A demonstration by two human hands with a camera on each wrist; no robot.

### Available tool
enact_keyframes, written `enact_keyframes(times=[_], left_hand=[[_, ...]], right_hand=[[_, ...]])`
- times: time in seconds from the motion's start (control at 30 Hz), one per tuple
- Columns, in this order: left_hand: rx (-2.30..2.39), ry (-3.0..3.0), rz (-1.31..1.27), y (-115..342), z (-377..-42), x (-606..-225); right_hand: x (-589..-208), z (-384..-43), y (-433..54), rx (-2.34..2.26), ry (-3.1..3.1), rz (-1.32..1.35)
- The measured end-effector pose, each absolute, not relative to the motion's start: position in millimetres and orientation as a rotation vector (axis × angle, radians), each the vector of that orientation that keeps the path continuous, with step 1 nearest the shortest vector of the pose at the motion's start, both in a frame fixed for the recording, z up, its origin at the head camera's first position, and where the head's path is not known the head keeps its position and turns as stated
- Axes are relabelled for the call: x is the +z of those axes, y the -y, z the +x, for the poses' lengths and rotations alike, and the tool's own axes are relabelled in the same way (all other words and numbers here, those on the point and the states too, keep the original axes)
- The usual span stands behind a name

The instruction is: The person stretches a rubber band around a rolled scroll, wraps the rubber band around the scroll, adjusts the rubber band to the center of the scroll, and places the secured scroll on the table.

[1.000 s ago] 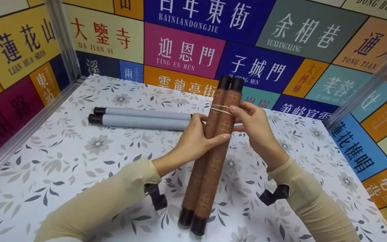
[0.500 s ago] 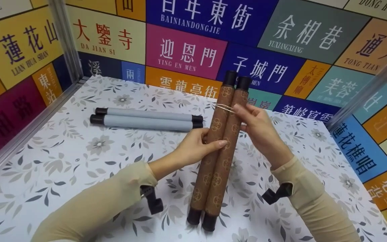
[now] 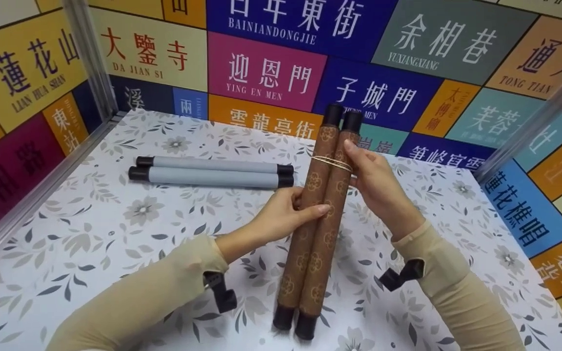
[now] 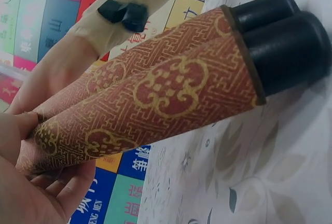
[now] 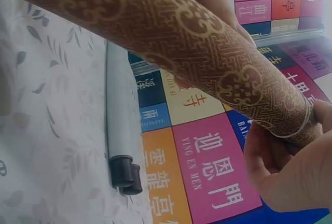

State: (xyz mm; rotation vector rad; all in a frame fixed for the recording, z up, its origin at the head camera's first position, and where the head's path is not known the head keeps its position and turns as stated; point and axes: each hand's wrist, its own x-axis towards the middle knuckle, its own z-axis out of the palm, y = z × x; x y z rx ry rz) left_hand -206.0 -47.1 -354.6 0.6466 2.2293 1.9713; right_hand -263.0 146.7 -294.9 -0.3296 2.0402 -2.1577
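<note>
A pair of brown scrolls (image 3: pixel 316 243) with gold floral patterning and black end knobs (image 4: pixel 288 53) lies side by side, tilted up over the table. Around their upper part runs a thin pale elastic band (image 3: pixel 332 163), also visible as a loop (image 5: pixel 307 123) in the right wrist view. My left hand (image 3: pixel 281 212) grips both scrolls near the middle, thumb across the front and fingers behind. Higher up, my right hand (image 3: pixel 377 180) holds the right-hand scroll beside the band, its thumb on the front; its other fingers are partly hidden behind.
Two pale blue-grey scrolls (image 3: pixel 212 176) with black ends lie side by side on the table, left of the brown pair. A white floral cloth (image 3: pixel 144 253) covers the table. Panels with coloured lettering (image 3: pixel 266 73) stand along the back and sides.
The brown scrolls have turned slightly and moved right. The band, pulled at by my right hand half a second ago, now lies across both scrolls, with the right thumb above it.
</note>
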Motion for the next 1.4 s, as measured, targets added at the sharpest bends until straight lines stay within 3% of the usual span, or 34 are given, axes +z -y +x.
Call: enact_keyframes(times=[0.33, 0.9, 1.23, 1.4], left_hand=[[1.873, -2.105, 0.735, 50.3, -208.1, -355.8], [1.957, -2.225, 0.56, 53.1, -212.8, -353.2], [1.924, -2.186, 0.643, 50.5, -205.1, -352.6], [1.967, -2.217, 0.591, 49.0, -204.9, -353.0]], right_hand=[[-296.1, -267.3, -147.1, -2.268, -2.065, -0.351], [-317.6, -241.8, -142.1, -2.063, -2.142, -0.348], [-295.2, -252.0, -145.0, -2.243, -2.042, -0.41], [-302.8, -249.7, -139.6, -2.17, -2.187, -0.404]])
